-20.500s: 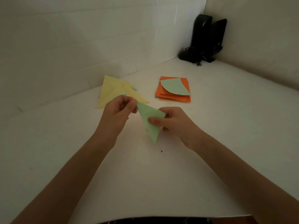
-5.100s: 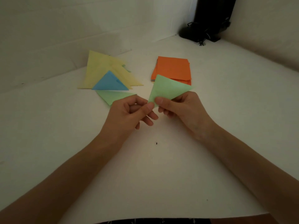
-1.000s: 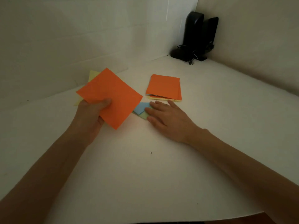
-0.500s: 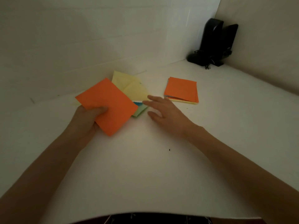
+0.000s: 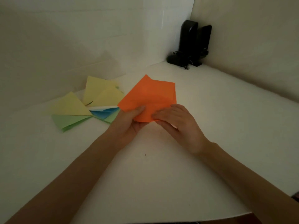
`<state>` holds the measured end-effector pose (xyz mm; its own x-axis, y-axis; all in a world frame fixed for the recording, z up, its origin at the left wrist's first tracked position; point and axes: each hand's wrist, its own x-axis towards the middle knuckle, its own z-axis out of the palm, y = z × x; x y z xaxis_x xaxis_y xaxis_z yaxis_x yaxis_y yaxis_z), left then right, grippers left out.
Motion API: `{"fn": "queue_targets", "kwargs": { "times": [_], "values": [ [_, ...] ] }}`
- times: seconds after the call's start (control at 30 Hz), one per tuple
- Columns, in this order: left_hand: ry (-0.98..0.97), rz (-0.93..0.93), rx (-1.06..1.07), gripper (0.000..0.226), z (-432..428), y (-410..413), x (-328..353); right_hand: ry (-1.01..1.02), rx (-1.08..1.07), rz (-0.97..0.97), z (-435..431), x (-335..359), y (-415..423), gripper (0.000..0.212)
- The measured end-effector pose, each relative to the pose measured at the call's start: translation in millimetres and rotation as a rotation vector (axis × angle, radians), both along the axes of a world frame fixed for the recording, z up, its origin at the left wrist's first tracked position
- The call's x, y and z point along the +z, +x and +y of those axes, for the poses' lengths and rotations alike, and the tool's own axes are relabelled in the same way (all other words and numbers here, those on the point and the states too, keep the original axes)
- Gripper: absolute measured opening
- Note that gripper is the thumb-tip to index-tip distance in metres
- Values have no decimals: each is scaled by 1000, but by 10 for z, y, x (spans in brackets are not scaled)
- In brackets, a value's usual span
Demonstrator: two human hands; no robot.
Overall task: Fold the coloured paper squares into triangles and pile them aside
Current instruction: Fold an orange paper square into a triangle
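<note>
An orange paper square (image 5: 146,96) is held unfolded over the middle of the white table, one corner pointing away from me. My left hand (image 5: 131,122) grips its near left edge, thumb on top and fingers beneath. My right hand (image 5: 176,122) pinches its near right corner with curled fingers. Folded triangles lie fanned out to the left: yellow ones (image 5: 71,105), a green one (image 5: 68,122) and a blue one (image 5: 103,113). The stack of unfolded squares is behind the held sheet; an orange corner (image 5: 172,85) at the upper right may belong to it.
Two black speakers (image 5: 192,44) with cables stand in the back corner where the white walls meet. The table's near edge (image 5: 210,219) runs along the bottom of the view. A small dark speck (image 5: 145,154) lies on the table in front of my hands.
My left hand has carried the orange square to the right, in front of the stack. My right hand, which lay flat and open by the triangles, now holds the sheet's near right corner.
</note>
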<state>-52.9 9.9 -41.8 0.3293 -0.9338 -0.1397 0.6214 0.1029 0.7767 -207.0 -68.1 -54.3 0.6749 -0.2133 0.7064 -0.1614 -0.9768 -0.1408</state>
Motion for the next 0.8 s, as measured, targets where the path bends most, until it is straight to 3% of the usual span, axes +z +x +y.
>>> {"fn": "queue_targets", "kwargs": {
  "times": [0.17,0.33,0.47,0.53,0.63,0.7,0.8],
  "values": [
    [33,-54,-61,36,61,-4,-29,679,-88,-151,55,43,-14,2],
    [16,-43,-125,30,111,-39,23,720,-184,-254,122,117,-23,18],
    [-3,-98,-172,33,112,-89,-2,1021,-111,-367,123,152,-42,17],
    [9,-127,-165,29,107,-102,-25,1076,-114,-384,116,154,-42,18],
    [-5,-235,-157,16,101,-48,-50,1073,-113,-387,104,156,-47,19],
    [-41,-335,-133,22,115,34,-29,1050,-97,-356,96,163,-58,18],
    [-112,-614,-107,22,161,156,33,971,-65,-211,97,160,-68,19]
  ]
}}
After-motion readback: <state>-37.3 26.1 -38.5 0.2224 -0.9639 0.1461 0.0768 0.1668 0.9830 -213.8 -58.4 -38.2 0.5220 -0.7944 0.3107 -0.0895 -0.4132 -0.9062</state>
